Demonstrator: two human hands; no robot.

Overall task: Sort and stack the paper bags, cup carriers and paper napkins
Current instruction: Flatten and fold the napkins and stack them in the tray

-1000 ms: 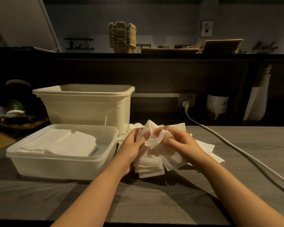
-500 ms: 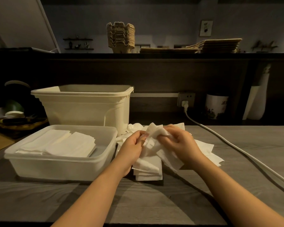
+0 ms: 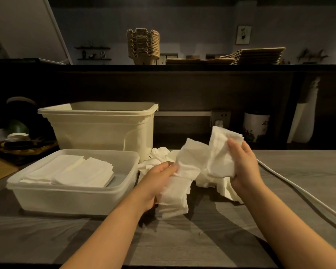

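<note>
Napkins [image 3: 175, 199] hang in a folded white bunch from the left hand [image 3: 159, 181], whose fingers and thumb clasp the top of the bunch just above the desk [image 3: 202, 239]. The right hand [image 3: 242, 164] is higher and further right, its fingers curled round a crumpled sheet [image 3: 221, 152] that stands up past the thumb. Between the two hands the sheet meets the top of the bunch with no gap to be seen. Under and behind both hands a loose pile [image 3: 155, 158] of more white paper lies on the desk, reaching the foot of a deep cream bin [image 3: 105, 131].

Just left of the left hand sits a shallow clear tub [image 3: 76, 199]. In it two flat stacks [image 3: 70, 169] of napkins lie side by side, one edge over the other. The bin stands right behind the tub.

On the dark shelf [image 3: 182, 67] above, cup carriers [image 3: 144, 45] are nested in an upright stack, and paper bags [image 3: 256, 55] lie flat in a heap to their right. A white cable [image 3: 303, 193] runs from the wall socket [image 3: 220, 118] across the right side of the desk, passing behind the right wrist. A white pot [image 3: 256, 129] stands against the back wall, and a woven basket [image 3: 25, 149] sits at the far left.
</note>
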